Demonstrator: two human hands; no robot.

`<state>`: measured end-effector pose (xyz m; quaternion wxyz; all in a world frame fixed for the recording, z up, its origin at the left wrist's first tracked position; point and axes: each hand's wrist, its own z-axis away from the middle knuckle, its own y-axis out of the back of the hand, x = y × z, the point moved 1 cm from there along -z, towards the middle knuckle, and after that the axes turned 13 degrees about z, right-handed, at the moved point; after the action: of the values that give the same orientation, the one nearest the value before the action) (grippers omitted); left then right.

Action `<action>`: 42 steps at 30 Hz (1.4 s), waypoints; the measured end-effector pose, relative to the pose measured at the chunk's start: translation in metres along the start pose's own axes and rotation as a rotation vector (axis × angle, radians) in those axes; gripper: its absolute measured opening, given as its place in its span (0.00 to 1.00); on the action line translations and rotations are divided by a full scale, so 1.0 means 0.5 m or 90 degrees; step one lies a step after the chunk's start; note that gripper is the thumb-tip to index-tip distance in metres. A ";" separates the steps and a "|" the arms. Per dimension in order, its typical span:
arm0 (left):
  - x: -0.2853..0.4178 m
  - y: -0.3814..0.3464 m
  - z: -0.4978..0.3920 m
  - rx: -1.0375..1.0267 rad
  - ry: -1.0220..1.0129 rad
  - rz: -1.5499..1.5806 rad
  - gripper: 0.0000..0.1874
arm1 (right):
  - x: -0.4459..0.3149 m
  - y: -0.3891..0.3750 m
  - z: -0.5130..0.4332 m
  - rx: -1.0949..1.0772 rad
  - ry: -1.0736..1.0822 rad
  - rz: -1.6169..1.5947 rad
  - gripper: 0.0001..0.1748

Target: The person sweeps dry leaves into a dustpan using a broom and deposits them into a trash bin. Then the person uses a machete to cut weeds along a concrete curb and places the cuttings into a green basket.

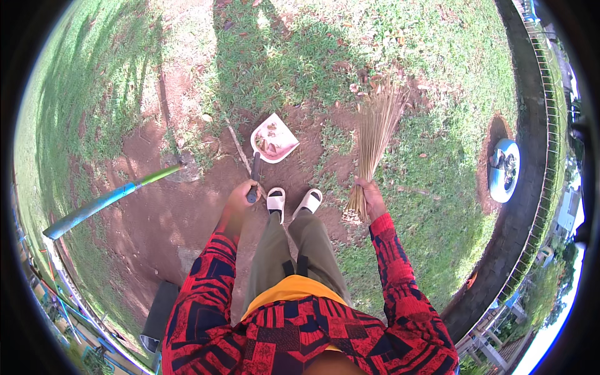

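My left hand grips the dark handle of a dustpan. The pale pinkish dustpan is in front of my feet, with several dry leaves in its pan. My right hand is closed around a stick broom near its bound butt end. The broom's thin bristles fan out away from me, over grass and dry leaves to the right of the dustpan. Whether the bristle tips touch the ground is hard to tell.
A blue and green pole stands at the left. A thin branch lies beside the dustpan. To the right are a painted tire planter and a dark paved path. My sandals rest on bare soil amid patchy grass.
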<state>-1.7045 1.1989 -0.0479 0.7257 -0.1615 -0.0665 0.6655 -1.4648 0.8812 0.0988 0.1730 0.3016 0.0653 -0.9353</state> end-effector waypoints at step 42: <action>-0.511 -1.040 -0.254 0.016 0.071 -0.106 0.07 | -0.232 0.961 -0.200 0.053 -0.057 0.268 0.53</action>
<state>-1.2010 0.8958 0.0310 0.7828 -0.1830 -0.0309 0.5939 -1.1484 0.4894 0.0775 0.3543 0.2738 -0.0454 -0.8930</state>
